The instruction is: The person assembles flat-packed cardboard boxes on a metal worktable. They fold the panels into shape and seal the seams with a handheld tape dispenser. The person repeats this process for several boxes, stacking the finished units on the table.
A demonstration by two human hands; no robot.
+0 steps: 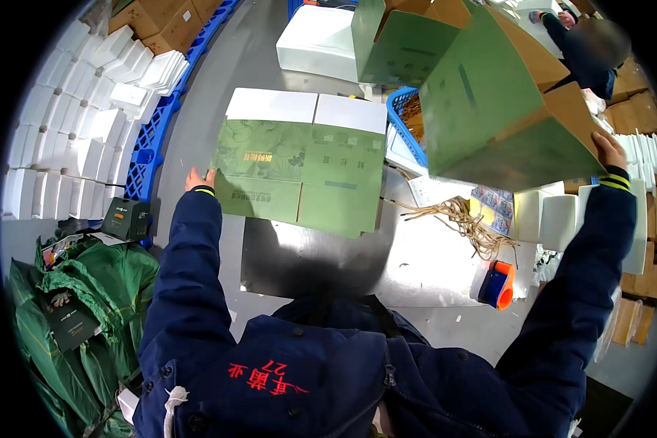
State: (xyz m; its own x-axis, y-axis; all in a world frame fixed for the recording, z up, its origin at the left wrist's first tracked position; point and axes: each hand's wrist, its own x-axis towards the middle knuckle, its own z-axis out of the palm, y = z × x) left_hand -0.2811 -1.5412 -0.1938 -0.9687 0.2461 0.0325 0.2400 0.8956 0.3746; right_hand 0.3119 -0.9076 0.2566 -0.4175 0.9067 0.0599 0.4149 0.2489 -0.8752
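Observation:
My left hand (pixel 200 179) is at the left edge of a flat, folded green carton (pixel 270 171) with white upper flaps. Its thumb and fingertips show apart beside the edge, and I cannot see any grip around the cardboard. At the right, my right hand (pixel 609 152) holds the edge of a set-up green box (pixel 482 109), brown inside with its flaps standing open. The box is tilted and slightly blurred, above the right part of the metal table (pixel 423 270).
Another open green box (pixel 401 47) and a white foam box (pixel 317 40) stand at the back. A blue basket (pixel 398 117), brown cords (pixel 463 223) and an orange tape dispenser (pixel 502 285) lie nearby. White foam boxes (pixel 73 139) are stacked left. Another person (pixel 591 55) works far right.

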